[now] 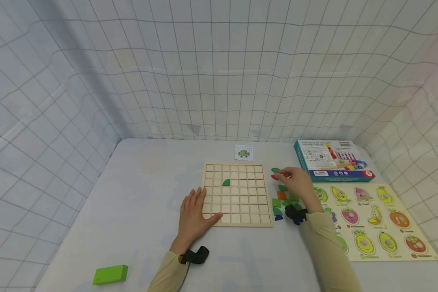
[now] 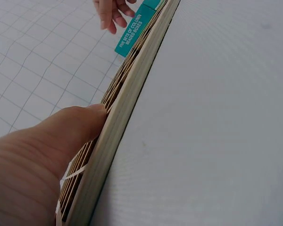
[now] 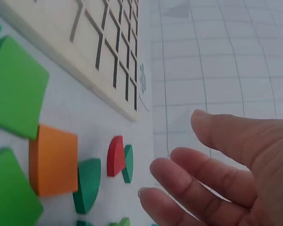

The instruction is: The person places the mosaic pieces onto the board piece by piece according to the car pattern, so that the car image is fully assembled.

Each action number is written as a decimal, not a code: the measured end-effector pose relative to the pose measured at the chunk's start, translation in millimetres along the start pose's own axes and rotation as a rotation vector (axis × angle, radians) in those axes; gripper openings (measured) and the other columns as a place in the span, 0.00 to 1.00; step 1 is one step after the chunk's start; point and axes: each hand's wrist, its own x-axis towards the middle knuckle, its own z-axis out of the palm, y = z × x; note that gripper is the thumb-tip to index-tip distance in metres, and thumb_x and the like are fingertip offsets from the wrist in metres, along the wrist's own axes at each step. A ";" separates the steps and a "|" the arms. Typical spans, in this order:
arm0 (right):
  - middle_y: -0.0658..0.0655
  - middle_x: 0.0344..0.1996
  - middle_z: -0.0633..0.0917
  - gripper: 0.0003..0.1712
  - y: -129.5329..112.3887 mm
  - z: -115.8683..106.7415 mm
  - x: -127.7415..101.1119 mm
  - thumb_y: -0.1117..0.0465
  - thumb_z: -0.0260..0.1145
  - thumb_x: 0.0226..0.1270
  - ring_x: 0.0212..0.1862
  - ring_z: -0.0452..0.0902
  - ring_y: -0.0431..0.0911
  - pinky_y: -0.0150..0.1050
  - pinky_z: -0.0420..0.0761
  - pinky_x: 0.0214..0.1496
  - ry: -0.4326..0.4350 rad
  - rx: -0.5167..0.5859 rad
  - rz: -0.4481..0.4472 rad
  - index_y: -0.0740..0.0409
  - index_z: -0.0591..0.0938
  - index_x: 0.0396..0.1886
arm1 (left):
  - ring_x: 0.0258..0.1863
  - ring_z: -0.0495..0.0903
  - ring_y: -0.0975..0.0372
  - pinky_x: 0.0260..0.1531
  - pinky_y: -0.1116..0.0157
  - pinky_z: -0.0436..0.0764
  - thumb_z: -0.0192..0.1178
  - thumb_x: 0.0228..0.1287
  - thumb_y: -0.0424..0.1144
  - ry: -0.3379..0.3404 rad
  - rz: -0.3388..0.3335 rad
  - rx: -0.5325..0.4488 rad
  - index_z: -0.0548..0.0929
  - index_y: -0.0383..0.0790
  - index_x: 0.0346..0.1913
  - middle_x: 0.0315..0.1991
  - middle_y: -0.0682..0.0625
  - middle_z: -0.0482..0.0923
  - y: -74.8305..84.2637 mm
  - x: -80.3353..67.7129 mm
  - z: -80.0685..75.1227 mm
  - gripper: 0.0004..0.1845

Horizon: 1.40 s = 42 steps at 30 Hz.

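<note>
Red piece (image 3: 115,155) on table right of grid board (image 1: 237,194), beside dark green piece (image 3: 128,163). Right hand (image 1: 295,183) hovers near, fingers loose, holding nothing (orange piece (image 3: 53,160) nearby). Left hand (image 1: 195,213) flat on board's near-left corner.

Teal box (image 1: 332,160), fruit puzzle (image 1: 376,221), green block (image 1: 110,274), perhaps foam.

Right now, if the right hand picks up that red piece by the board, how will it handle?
The red piece looks flat, small and stiff, so probably light and unlikely to roll. Lying flush on the table, it may need an edge pinch from the right hand.
</note>
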 end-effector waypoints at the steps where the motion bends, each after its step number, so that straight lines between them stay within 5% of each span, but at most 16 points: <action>1: 0.61 0.37 0.84 0.21 3.2 -3.5 -0.5 0.48 0.63 0.66 0.37 0.77 0.53 0.44 0.77 0.36 0.007 -0.018 0.034 0.63 0.84 0.44 | 0.70 0.49 0.47 0.66 0.48 0.48 0.65 0.51 0.62 0.000 0.001 0.000 0.60 0.36 0.72 0.70 0.40 0.58 0.1 0.2 -0.3 0.51; 9: 0.66 0.39 0.82 0.26 17.0 -13.5 2.0 0.47 0.63 0.66 0.36 0.75 0.56 0.47 0.74 0.39 0.020 -0.154 0.245 0.67 0.80 0.48 | 0.70 0.50 0.47 0.66 0.47 0.48 0.66 0.51 0.61 0.000 0.003 -0.009 0.60 0.36 0.72 0.70 0.40 0.58 0.8 0.0 -1.9 0.51; 15: 0.66 0.37 0.82 0.28 19.2 -9.2 6.1 0.48 0.63 0.66 0.33 0.73 0.56 0.48 0.73 0.38 -0.004 -0.236 0.298 0.71 0.79 0.48 | 0.71 0.48 0.47 0.66 0.48 0.46 0.65 0.51 0.62 -0.018 -0.002 -0.014 0.59 0.37 0.72 0.70 0.40 0.56 0.2 -0.4 -0.2 0.51; 25: 0.59 0.19 0.76 0.22 19.1 -5.9 17.6 0.50 0.60 0.67 0.24 0.71 0.52 0.42 0.68 0.26 -0.034 -0.323 0.316 0.65 0.78 0.24 | 0.71 0.48 0.48 0.66 0.48 0.47 0.65 0.52 0.62 -0.015 -0.004 -0.013 0.59 0.37 0.72 0.70 0.40 0.56 -0.7 -0.9 0.3 0.51; 33: 0.61 0.24 0.80 0.21 12.8 -5.3 21.0 0.53 0.63 0.65 0.25 0.72 0.52 0.43 0.72 0.27 -0.021 -0.337 0.272 0.71 0.82 0.37 | 0.71 0.48 0.47 0.66 0.48 0.47 0.64 0.52 0.62 -0.013 0.002 -0.010 0.59 0.37 0.72 0.70 0.40 0.57 -0.8 -0.3 -0.1 0.51; 42: 0.66 0.38 0.82 0.20 17.0 -1.8 26.1 0.55 0.66 0.63 0.35 0.74 0.57 0.50 0.73 0.39 -0.049 -0.241 0.319 0.69 0.81 0.44 | 0.71 0.48 0.47 0.66 0.48 0.47 0.64 0.52 0.63 -0.013 0.000 0.003 0.59 0.37 0.72 0.70 0.40 0.57 -1.2 -0.2 1.3 0.51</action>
